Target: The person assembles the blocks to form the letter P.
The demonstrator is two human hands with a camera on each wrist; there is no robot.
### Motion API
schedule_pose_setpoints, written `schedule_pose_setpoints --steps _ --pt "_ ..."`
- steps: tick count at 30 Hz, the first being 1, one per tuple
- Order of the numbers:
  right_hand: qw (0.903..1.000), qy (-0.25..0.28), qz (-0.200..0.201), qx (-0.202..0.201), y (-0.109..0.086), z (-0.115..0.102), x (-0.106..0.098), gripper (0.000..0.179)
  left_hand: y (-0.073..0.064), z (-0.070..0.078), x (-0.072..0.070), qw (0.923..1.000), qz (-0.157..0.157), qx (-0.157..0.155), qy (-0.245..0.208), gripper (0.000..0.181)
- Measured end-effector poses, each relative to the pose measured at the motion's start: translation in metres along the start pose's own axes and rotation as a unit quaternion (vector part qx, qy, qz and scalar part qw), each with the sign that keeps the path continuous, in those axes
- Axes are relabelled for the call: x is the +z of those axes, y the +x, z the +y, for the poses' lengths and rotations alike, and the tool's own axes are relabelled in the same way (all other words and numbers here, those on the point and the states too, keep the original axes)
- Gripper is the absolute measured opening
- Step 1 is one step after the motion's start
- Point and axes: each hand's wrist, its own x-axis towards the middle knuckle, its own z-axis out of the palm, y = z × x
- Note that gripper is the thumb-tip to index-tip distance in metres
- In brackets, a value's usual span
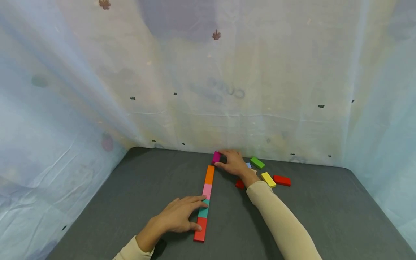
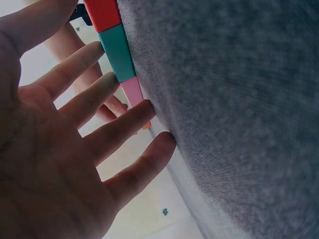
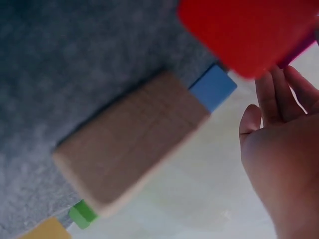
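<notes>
A straight row of flat blocks runs away from me on the dark table: a red-orange block (image 1: 200, 229), a teal block (image 1: 203, 210), a pink block (image 1: 207, 191) and an orange block (image 1: 209, 175). My left hand (image 1: 178, 215) lies along the row's left side, fingers spread, fingertips at the teal and pink blocks, thumb at the red-orange one. Just beyond the orange block, my right hand (image 1: 235, 164) pinches a magenta block (image 1: 216, 158) between thumb and fingers. In the right wrist view the red block (image 3: 244, 30) hides most of the magenta block.
Right of the row lie loose blocks: a green block (image 1: 257, 163), a yellow block (image 1: 268, 179), a red block (image 1: 282, 180), plus a bare wooden block (image 3: 132, 139) and a blue block (image 3: 213, 87) partly behind my right wrist. A pale curtain (image 1: 260, 90) hangs behind the table's far edge.
</notes>
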Motion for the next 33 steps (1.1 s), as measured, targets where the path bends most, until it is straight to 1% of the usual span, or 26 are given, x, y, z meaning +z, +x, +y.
schedule_pose_setpoints --steps 7,12,17,22,33 --pt "0.9998 -0.017 -0.011 -0.007 0.003 -0.005 0.005 0.065 -0.001 0.001 0.0 1.0 -0.002 -0.001 0.001 0.059" --pt "0.9995 -0.027 -0.019 -0.002 0.003 -0.008 0.005 0.065 -0.001 0.002 0.001 1.0 -0.002 -0.003 0.002 0.059" --pt "0.9994 -0.025 -0.022 -0.006 0.005 -0.011 0.006 0.062 -0.001 0.001 0.0 1.0 0.001 -0.002 0.003 0.059" --pt "0.9992 -0.024 -0.03 -0.012 0.006 -0.012 0.008 0.059 -0.001 0.002 -0.001 1.0 -0.003 -0.005 0.005 0.06" --pt "0.9992 -0.005 -0.039 -0.007 0.005 -0.014 0.01 0.056 -0.001 0.002 -0.001 1.0 -0.006 -0.006 0.005 0.06"
